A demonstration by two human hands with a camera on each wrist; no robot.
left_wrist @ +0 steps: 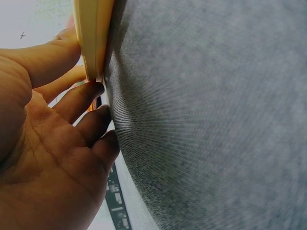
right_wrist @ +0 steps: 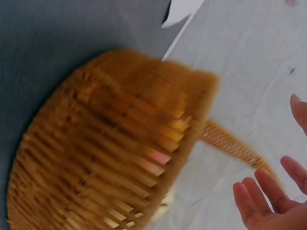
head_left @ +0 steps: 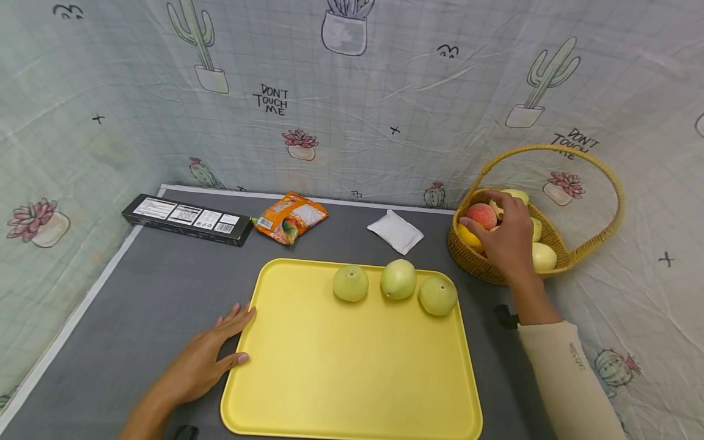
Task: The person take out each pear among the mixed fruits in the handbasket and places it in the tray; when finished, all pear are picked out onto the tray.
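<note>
My right hand (head_left: pixel 511 238) hovers over a wicker basket (head_left: pixel 480 267) at the right, thumb and fingers spread apart. Just beside those fingers are a pinkish-red peach (head_left: pixel 481 216) and a yellow-orange fruit (head_left: pixel 469 237). In the right wrist view nothing sits between the fingers of the right hand (right_wrist: pixel 273 206). At the left edge of a yellow tray (head_left: pixel 352 373), my left hand (head_left: pixel 198 365) touches the rim with thumb and fingertips, fingers extended. Three pale green round fruits, a left one (head_left: pixel 350 283), a middle one (head_left: pixel 398 279) and a right one (head_left: pixel 438 296), stand along the tray's far side.
Behind the tray lie a black box (head_left: pixel 187 220), an orange snack packet (head_left: pixel 290 218) and a small white packet (head_left: pixel 396 231). The basket's tall handle (head_left: pixel 616 208) arches up at its right. Pale fruits (head_left: pixel 543 256) fill its right part. A printed cloth wall closes the back.
</note>
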